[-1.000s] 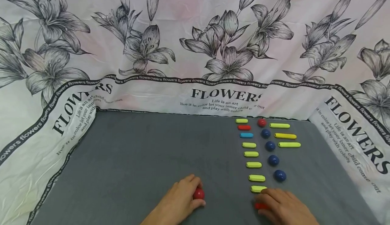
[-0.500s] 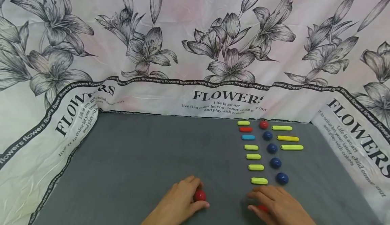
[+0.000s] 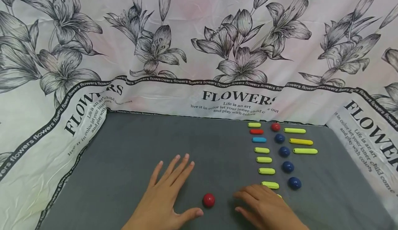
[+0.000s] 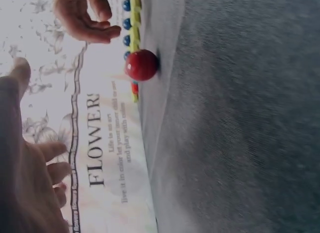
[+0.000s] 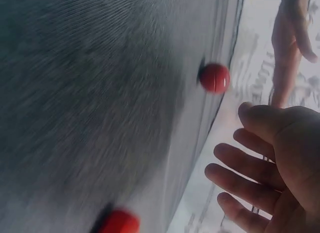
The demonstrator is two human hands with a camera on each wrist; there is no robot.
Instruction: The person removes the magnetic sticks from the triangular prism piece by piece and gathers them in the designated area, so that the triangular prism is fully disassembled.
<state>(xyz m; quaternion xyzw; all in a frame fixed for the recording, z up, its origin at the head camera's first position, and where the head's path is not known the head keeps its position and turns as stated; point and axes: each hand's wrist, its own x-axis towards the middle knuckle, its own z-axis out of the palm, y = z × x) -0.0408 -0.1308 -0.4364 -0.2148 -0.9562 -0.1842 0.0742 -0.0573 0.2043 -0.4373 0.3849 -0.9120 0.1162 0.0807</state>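
My left hand point(image 3: 163, 195) is spread wide above the grey table, with nothing in it. Just right of its thumb a shiny red ball point(image 3: 208, 200) lies by itself; it also shows as a red ball point(image 4: 142, 65) in the left wrist view. My right hand point(image 3: 264, 205) hovers to the right of that ball, its fingers bent slightly and holding nothing. Beneath it, the end of a yellow-green stick point(image 3: 279, 196) peeks out. A blurred red piece point(image 5: 120, 222) lies on the table at the bottom of the right wrist view; the right hand hides it from the head view.
Short sticks form a column at right, mostly yellow-green point(image 3: 266, 171), with one red point(image 3: 256, 131) and one blue point(image 3: 259, 139). Beside them runs a line of blue balls point(image 3: 294, 183) topped by a red ball point(image 3: 275, 127). Longer yellowish sticks point(image 3: 301, 141) lie farther right. Flowered cloth point(image 3: 155, 95) borders the table.
My left hand has let go of the red ball, spread its fingers and drawn off to the left. The right hand has come away from the red piece and shifted left, towards the ball.
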